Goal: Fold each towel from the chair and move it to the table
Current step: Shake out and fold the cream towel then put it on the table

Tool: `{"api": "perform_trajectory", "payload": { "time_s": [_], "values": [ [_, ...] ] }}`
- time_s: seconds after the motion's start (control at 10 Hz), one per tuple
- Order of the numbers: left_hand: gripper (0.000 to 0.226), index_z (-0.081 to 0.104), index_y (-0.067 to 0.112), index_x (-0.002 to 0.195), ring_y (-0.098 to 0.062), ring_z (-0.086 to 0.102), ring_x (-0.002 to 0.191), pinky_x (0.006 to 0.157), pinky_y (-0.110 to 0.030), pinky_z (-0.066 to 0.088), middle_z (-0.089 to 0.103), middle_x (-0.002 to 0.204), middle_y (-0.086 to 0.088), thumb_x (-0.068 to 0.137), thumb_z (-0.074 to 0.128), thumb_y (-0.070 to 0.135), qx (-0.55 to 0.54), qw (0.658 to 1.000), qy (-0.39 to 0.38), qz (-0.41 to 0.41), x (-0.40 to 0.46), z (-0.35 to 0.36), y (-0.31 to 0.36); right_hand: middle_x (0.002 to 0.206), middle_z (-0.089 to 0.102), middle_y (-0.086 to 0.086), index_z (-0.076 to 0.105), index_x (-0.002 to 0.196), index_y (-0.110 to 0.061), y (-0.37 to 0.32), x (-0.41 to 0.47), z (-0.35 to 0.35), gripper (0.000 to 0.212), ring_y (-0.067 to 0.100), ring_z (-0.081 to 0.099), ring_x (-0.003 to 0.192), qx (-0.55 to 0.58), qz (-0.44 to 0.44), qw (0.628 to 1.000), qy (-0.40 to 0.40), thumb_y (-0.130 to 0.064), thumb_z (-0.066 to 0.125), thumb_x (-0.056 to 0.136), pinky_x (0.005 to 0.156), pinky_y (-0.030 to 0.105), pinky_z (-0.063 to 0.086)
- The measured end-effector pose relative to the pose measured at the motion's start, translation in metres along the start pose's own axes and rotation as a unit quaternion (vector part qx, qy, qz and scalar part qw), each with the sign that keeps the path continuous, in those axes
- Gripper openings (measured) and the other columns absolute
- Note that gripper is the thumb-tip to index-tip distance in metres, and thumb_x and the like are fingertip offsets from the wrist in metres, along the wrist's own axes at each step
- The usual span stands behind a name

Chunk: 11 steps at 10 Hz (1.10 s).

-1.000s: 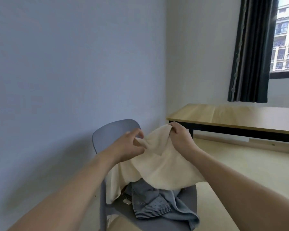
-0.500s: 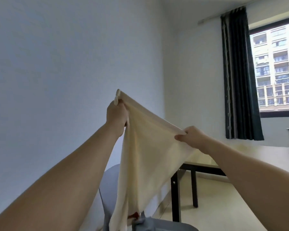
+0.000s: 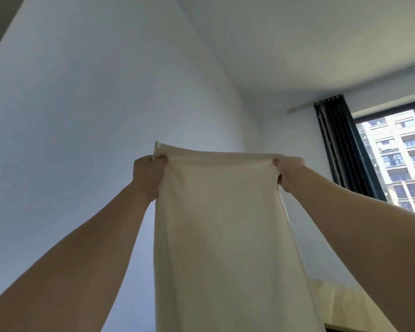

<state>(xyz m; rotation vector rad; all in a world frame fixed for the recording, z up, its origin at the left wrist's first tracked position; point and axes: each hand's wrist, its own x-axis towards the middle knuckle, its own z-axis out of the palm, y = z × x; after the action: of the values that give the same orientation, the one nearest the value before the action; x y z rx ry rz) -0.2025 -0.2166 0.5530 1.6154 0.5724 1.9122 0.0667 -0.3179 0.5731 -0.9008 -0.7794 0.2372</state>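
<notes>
Cream towel (image 3: 221, 236) hangs raised, spread between left hand (image 3: 147, 175) and right hand (image 3: 288, 173), each pinching a top corner. Risk: a weak pinch lets a corner slip, collapsing the spread.

We see daylight entering from the window (image 3: 403, 161) at the right, bright enough to wash out the building outside. Left of the window the wall (image 3: 82, 140) reads dim and bluish. The backlit cream towel (image 3: 216, 236) glows softly. Straight lines bow toward the edges, and the whole picture looks slightly soft.
</notes>
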Motion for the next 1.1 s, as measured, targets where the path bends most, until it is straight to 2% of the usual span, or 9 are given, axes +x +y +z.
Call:
{"api": "perform_trajectory", "payload": {
  "time_s": [0.2, 0.3, 0.4, 0.5, 0.6, 0.7, 0.8, 0.9, 1.1],
  "values": [
    [0.015, 0.054, 0.017, 0.084, -0.016, 0.052, 0.074, 0.062, -0.026, 0.041, 0.054, 0.083, 0.002, 0.094, 0.049, 0.027, 0.033, 0.997, -0.065, 0.003, -0.013, -0.017, 0.046, 0.144, 0.04, 0.023, 0.038, 0.136, 0.01, -0.033, -0.02, 0.014, 0.038, 0.031, 0.039, 0.133, -0.248, -0.079, 0.965, 0.018, 0.002, 0.033, 0.098, 0.087, 0.021, 0.034],
    [0.018, 0.062, 0.013, 0.09, -0.017, 0.056, 0.078, 0.067, -0.029, 0.046, 0.061, 0.086, -0.002, 0.09, 0.052, 0.029, -0.037, 0.984, -0.168, -0.038, -0.025, -0.019, 0.07, 0.148, 0.041, 0.01, 0.042, 0.136, -0.001, -0.038, -0.043, 0.007, 0.04, 0.024, 0.048, 0.13, -0.525, -0.189, 0.83, -0.001, -0.005, 0.047, 0.096, 0.098, 0.026, 0.042],
    [0.022, 0.06, 0.007, 0.095, -0.025, 0.065, 0.096, 0.081, -0.035, 0.053, 0.07, 0.104, -0.006, 0.086, 0.046, 0.022, -0.238, 0.919, -0.312, -0.022, -0.039, -0.017, 0.092, 0.137, 0.052, 0.014, 0.052, 0.129, 0.0, -0.037, -0.035, -0.002, 0.036, 0.029, 0.055, 0.122, -0.418, -0.074, 0.905, -0.018, -0.003, 0.048, 0.093, 0.073, 0.027, 0.046],
    [0.027, 0.049, 0.014, 0.061, -0.029, 0.06, 0.118, 0.102, -0.045, 0.043, 0.067, 0.119, -0.012, 0.086, 0.038, 0.013, -0.381, 0.845, -0.376, 0.012, -0.064, 0.0, 0.114, 0.13, 0.056, 0.021, 0.055, 0.125, 0.003, -0.036, -0.019, -0.009, 0.036, 0.035, 0.055, 0.119, -0.309, -0.073, 0.948, -0.015, -0.001, 0.052, 0.089, 0.071, 0.031, 0.049],
    [0.028, 0.047, 0.015, 0.052, -0.028, 0.064, 0.082, 0.097, -0.041, 0.046, 0.062, 0.078, -0.008, 0.079, 0.044, 0.009, -0.421, 0.823, -0.38, 0.036, -0.08, 0.017, 0.127, 0.127, 0.058, 0.024, 0.055, 0.123, 0.006, -0.037, -0.034, -0.01, 0.034, 0.036, 0.057, 0.116, -0.292, -0.045, 0.955, -0.041, -0.001, 0.054, 0.09, 0.095, 0.041, 0.05],
    [0.029, 0.049, 0.016, 0.051, -0.017, 0.046, 0.052, 0.06, -0.027, 0.044, 0.049, 0.061, -0.003, 0.079, 0.046, 0.01, -0.335, 0.878, -0.337, 0.059, -0.08, 0.017, 0.134, 0.1, 0.063, 0.02, 0.054, 0.119, 0.01, -0.042, -0.046, -0.013, 0.028, 0.03, 0.064, 0.089, -0.307, -0.03, 0.946, -0.097, -0.001, 0.054, 0.093, 0.087, 0.042, 0.055],
    [0.022, 0.056, 0.012, 0.06, -0.015, 0.043, 0.057, 0.056, -0.028, 0.037, 0.047, 0.064, -0.003, 0.082, 0.058, 0.017, -0.036, 0.961, -0.253, 0.107, -0.072, 0.013, 0.135, 0.093, 0.057, 0.012, 0.051, 0.123, -0.001, -0.053, -0.06, -0.012, 0.029, 0.021, 0.058, 0.076, -0.286, -0.045, 0.941, -0.176, -0.001, 0.053, 0.094, 0.066, 0.032, 0.055],
    [0.026, 0.063, 0.008, 0.072, -0.017, 0.054, 0.075, 0.072, -0.029, 0.04, 0.059, 0.076, -0.002, 0.087, 0.059, 0.03, 0.176, 0.949, -0.239, 0.102, -0.071, 0.009, 0.137, 0.1, 0.054, 0.014, 0.048, 0.113, -0.013, -0.063, -0.068, -0.007, 0.023, 0.022, 0.057, 0.075, -0.258, -0.083, 0.935, -0.231, -0.001, 0.053, 0.095, 0.065, 0.032, 0.056],
    [0.026, 0.069, 0.012, 0.096, -0.013, 0.057, 0.089, 0.077, -0.023, 0.045, 0.064, 0.096, 0.002, 0.086, 0.047, 0.003, 0.204, 0.917, -0.305, 0.155, -0.075, 0.011, 0.129, 0.098, 0.066, 0.014, 0.063, 0.091, -0.006, -0.077, -0.087, 0.005, 0.027, 0.021, 0.067, 0.079, -0.277, -0.069, 0.908, -0.307, 0.01, 0.041, 0.092, 0.065, 0.03, 0.059]
  ]
}}
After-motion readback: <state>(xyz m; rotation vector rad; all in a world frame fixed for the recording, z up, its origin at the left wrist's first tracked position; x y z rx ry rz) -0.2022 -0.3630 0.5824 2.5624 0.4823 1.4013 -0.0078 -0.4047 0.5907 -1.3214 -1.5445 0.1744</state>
